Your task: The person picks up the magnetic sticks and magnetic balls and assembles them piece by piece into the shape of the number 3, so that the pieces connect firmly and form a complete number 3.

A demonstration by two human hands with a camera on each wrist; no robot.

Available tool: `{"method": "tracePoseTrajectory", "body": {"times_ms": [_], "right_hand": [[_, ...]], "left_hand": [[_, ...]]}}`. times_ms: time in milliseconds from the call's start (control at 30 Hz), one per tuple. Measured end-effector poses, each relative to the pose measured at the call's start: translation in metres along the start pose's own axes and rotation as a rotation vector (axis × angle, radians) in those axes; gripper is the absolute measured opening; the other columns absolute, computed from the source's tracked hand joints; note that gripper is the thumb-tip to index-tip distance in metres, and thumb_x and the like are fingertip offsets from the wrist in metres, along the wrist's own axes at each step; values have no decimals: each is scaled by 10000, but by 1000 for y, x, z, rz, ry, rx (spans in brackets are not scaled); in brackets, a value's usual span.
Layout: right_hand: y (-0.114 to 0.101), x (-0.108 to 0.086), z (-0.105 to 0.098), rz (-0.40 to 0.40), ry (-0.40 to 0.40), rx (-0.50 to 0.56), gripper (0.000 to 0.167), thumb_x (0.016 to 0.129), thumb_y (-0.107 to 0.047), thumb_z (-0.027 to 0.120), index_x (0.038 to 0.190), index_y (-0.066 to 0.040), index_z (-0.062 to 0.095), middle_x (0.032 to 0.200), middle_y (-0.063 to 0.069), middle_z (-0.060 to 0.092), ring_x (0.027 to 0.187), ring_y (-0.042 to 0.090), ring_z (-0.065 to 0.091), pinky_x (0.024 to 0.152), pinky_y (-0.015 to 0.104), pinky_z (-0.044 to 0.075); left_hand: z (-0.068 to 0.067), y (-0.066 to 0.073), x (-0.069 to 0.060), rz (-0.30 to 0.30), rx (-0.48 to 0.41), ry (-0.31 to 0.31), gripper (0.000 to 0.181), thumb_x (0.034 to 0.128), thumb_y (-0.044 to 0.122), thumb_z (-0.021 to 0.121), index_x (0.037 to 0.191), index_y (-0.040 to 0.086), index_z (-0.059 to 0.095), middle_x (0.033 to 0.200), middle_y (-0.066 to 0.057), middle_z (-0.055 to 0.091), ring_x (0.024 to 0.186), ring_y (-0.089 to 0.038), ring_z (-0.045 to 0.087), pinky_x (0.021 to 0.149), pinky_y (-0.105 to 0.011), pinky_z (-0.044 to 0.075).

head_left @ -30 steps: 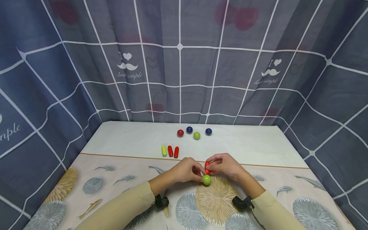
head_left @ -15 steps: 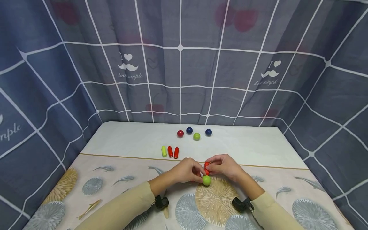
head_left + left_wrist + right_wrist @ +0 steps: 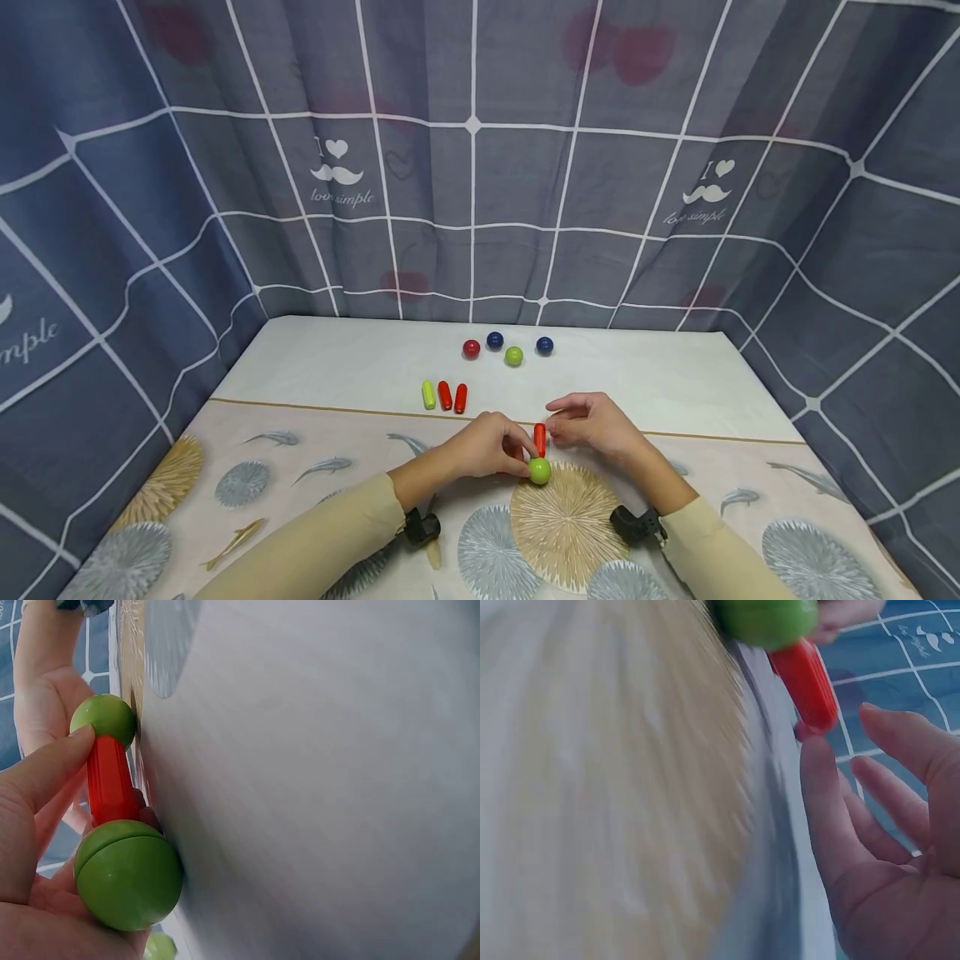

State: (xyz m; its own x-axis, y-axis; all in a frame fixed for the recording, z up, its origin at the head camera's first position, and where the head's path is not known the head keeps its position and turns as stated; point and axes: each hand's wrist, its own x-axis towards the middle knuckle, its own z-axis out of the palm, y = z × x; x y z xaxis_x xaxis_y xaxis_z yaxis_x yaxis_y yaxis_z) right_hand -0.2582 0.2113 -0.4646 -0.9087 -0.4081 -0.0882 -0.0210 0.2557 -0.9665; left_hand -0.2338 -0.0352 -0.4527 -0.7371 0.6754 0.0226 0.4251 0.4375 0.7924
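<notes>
My left hand [image 3: 491, 446] pinches a green ball [image 3: 539, 471] over the cloth, its thumb on the ball in the left wrist view. That view also shows a red rod [image 3: 111, 784] running from this ball to a nearer, larger-looking green ball [image 3: 129, 876], which the hand hides in the head view. Another red rod [image 3: 540, 440] extends from the pinched ball toward the back of the table. My right hand [image 3: 596, 423] is just right of that rod, thumb and fingers apart, holding nothing. In the right wrist view, a right fingertip lies close to the rod's end; contact is unclear.
Behind the hands lie a yellow-green rod [image 3: 428, 395] and two red rods [image 3: 453, 397]. Farther back are a red ball [image 3: 471, 349], a green ball [image 3: 513, 356] and two blue balls [image 3: 544, 346]. A checked curtain [image 3: 420, 192] encloses the table's back and sides.
My right hand has let go of the red rod and moved slightly right and away. The rod stays on the green ball, and my left hand keeps its hold.
</notes>
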Motion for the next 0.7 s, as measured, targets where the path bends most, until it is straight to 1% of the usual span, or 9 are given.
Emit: {"method": "tracePoseTrajectory", "body": {"times_ms": [67,133,233,300,400,600,667,700], "right_hand": [[-3,5,-5,-30,32,-26,450,926,-79,744,1284,150,595,1076,251,740,902,192,750,793,364,629],[-5,12,-11,-63,84,-65,433,926,-99,753,1258,144,617,1076,284,730,883,181,752,781,349,630],[-8,25,-20,-108,165,-110,411,924,-126,763,1222,131,644,1082,323,716,853,153,749,770,325,628],[-11,35,-27,-123,209,-126,389,926,-149,767,1200,109,666,1095,332,712,844,157,748,763,324,628],[-15,47,-35,-150,249,-155,350,943,-170,752,1174,84,685,1115,343,702,845,172,750,756,324,629],[-24,67,-43,-156,306,-224,272,964,-191,728,1128,26,722,1106,332,708,892,312,754,768,370,631],[-26,72,-44,-149,321,-235,265,966,-191,723,1121,25,726,1097,328,711,890,320,751,766,383,631],[-27,75,-45,-145,328,-238,265,967,-192,722,1118,25,727,1093,326,713,875,301,752,764,383,631]], "left_hand": [[0,0,0,-6,2,1,134,798,48,863,908,109,814,693,-27,715,593,-40,560,529,-161,433],[0,1,0,-11,2,1,133,801,51,862,911,107,814,694,-27,714,593,-43,557,526,-161,430],[-1,2,-1,-12,0,-1,132,803,49,860,917,99,813,695,-29,713,593,-48,557,527,-162,428],[-1,1,-1,-11,5,-2,134,805,54,860,921,100,812,691,-17,707,593,-41,556,530,-161,431],[-1,1,0,-3,26,-6,138,806,72,865,926,112,809,689,15,699,601,-16,556,549,-159,443],[-1,3,1,10,47,-15,142,804,91,871,926,125,808,700,49,696,628,21,561,593,-157,466],[-1,3,1,10,50,-17,143,807,91,869,931,129,807,700,54,692,631,22,558,595,-156,465],[-1,3,2,12,50,-18,145,808,88,869,932,130,807,699,52,691,630,19,556,592,-156,464]]}}
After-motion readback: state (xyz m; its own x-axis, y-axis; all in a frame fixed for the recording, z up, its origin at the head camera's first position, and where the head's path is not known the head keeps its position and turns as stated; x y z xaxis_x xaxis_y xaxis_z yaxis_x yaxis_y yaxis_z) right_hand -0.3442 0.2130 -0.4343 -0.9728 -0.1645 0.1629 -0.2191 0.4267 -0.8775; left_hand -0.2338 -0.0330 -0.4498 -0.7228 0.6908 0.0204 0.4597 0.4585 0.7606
